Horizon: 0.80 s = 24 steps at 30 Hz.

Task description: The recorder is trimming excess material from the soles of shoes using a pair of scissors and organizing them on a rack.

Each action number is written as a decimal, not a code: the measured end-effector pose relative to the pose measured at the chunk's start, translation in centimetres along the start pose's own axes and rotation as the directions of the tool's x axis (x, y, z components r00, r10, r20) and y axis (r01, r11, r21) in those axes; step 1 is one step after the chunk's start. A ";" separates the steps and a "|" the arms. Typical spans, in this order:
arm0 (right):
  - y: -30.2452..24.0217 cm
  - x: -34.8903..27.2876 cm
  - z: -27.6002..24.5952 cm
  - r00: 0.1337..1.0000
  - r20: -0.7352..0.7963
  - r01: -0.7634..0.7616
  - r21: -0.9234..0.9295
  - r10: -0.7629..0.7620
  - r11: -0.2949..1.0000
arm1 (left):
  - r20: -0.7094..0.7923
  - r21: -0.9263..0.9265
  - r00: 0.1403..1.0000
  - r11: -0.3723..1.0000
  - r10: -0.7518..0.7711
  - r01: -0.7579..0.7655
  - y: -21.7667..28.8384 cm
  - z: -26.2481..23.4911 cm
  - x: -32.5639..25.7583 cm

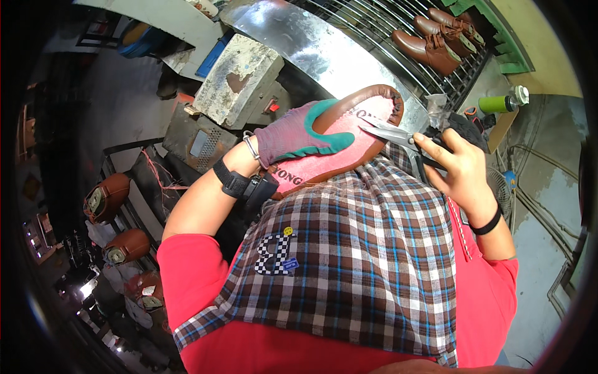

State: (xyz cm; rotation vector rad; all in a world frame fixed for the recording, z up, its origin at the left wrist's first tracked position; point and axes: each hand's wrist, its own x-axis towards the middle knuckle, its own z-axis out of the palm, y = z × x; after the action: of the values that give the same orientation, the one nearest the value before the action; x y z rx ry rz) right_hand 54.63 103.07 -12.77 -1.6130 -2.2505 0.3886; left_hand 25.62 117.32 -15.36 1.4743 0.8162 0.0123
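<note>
My left hand (299, 134), in a purple and green work glove, grips a brown leather shoe (321, 167) turned bottom up. Its pink underside faces me, with dark lettering on it, and the leather is folded in around the edge, pleated at the toe. The gloved thumb lies across the pink face. In my bare right hand (458, 165) is a pair of scissors (393, 133), its blades parted and pointing left over the sole near the toe. Whether the blades touch the shoe I cannot tell. The heel end rests close against my checked apron (349, 249).
Several brown lace-up shoes (436, 40) stand on a metal rack at the upper right. Beside it are a green bottle (495, 104) and a fan (498, 190). A worn metal box machine (237, 81) stands beyond my left arm. More brown shoes (128, 245) hang at the left.
</note>
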 end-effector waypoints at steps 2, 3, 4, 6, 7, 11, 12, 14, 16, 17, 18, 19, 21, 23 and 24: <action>-0.1 0.0 -1.1 1.000 0.024 0.009 -0.058 -0.008 0.998 | 0.029 0.064 0.998 0.996 -0.061 0.059 1.2 -0.5 0.0; -0.2 0.1 -1.5 0.999 0.036 0.034 -0.098 -0.031 0.995 | 0.054 0.132 0.991 0.984 -0.124 0.116 1.4 -0.7 0.0; -0.2 0.3 -1.9 0.997 0.048 0.060 -0.137 -0.054 0.989 | 0.055 0.133 0.991 0.984 -0.126 0.118 1.3 -0.7 0.0; -0.5 0.7 -2.6 0.994 0.069 0.096 -0.191 -0.084 0.977 | 0.055 0.087 0.993 0.991 -0.109 0.104 1.2 -0.5 0.1; -0.7 0.9 -3.1 0.989 0.091 0.134 -0.244 -0.115 0.961 | 0.057 0.087 0.992 0.991 -0.108 0.103 1.4 -0.4 0.2; -1.8 2.0 -5.5 0.978 0.163 0.177 -0.322 -0.130 0.930 | 0.058 0.145 0.995 0.987 -0.082 0.073 1.6 -0.3 0.3; -2.0 2.2 -6.0 0.969 0.203 0.205 -0.351 -0.139 0.914 | 0.061 0.174 0.997 0.984 -0.053 0.042 1.6 -0.3 0.2; -2.4 2.4 -6.5 0.959 0.243 0.233 -0.381 -0.146 0.895 | 0.048 0.196 0.998 0.980 -0.048 0.038 1.0 -0.3 0.2; -2.9 2.5 -6.8 0.956 0.266 0.223 -0.390 -0.123 0.893 | 0.037 0.219 0.998 0.975 -0.041 0.032 0.9 -0.4 0.1; -3.2 2.7 -7.0 0.956 0.266 0.224 -0.393 -0.123 0.892 | 0.045 0.204 0.998 0.979 -0.032 0.022 1.1 -0.4 0.1; -3.5 3.0 -7.3 0.950 0.286 0.237 -0.407 -0.124 0.882 | 0.053 0.188 0.998 0.982 -0.023 0.013 1.1 -0.4 0.0; -3.7 3.1 -7.4 0.944 0.306 0.251 -0.420 -0.125 0.872 | 0.052 0.188 0.998 0.982 -0.022 0.012 1.1 -0.4 0.0; -3.5 3.3 -7.0 0.945 0.299 0.254 -0.414 -0.134 0.874 | 0.019 0.220 1.000 0.975 -0.025 0.020 1.1 -0.2 -0.1; -2.3 3.2 -5.4 0.944 0.293 0.266 -0.404 -0.152 0.875 | 0.030 0.138 0.999 0.990 -0.022 0.018 0.1 -0.2 0.0; -0.9 2.4 -3.5 0.962 0.228 0.214 -0.275 -0.153 0.937 | 0.048 0.059 0.999 0.998 -0.018 0.015 -0.5 -0.2 0.1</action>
State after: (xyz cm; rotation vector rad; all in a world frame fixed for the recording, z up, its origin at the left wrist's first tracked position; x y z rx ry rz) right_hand 54.69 105.13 -8.99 -1.5371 -2.7005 0.1770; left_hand 25.40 117.46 -15.82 1.5175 0.7947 -0.0600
